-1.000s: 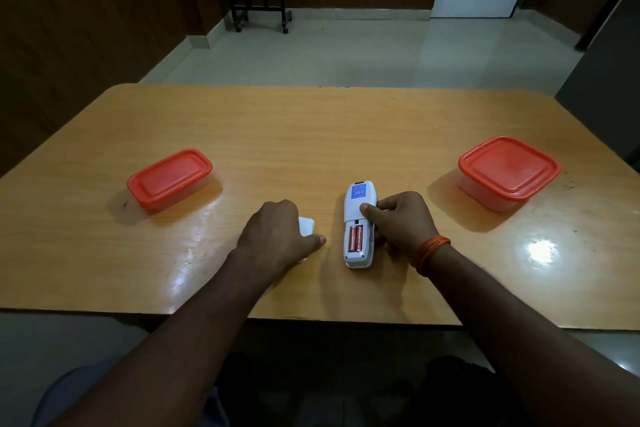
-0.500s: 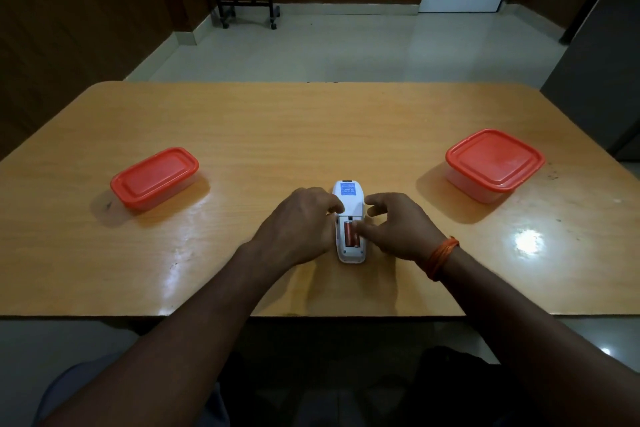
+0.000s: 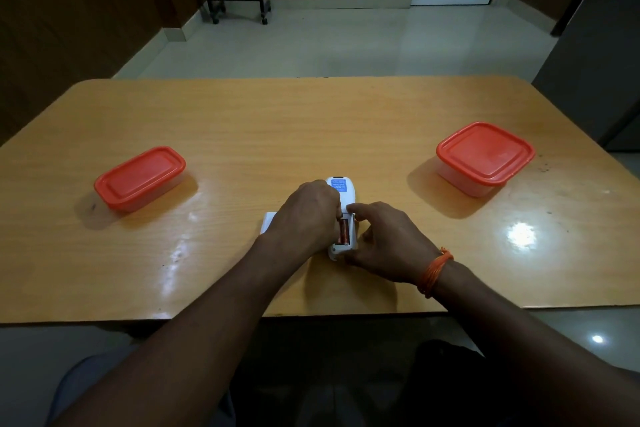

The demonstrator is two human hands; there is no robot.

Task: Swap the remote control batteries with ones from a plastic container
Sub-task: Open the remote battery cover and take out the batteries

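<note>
Orange-cased batteries [image 3: 344, 231] sit exposed in the open bay of the white remote [image 3: 348, 198], which lies face down near the middle of the table's [image 3: 311, 135] near edge. Its back cover [image 3: 267, 222] lies just to the left, partly under the left hand [image 3: 304, 215].

Left hand: fingers curled down over the bay's left side. The fingertips are hidden, so I cannot tell whether they pinch a cell or only touch it.

Right hand [image 3: 388, 243]: clamps the remote, thumb at its near end, fingers along its right side.

Two red-lidded containers, both closed: one toward the left edge [image 3: 140, 177], one toward the right edge [image 3: 485, 156].

Step in hand, as I read it: lifting out the old cells. Press the body flat with the right hand, lever one cell up at a time from its free end, and note polarity first.
</note>
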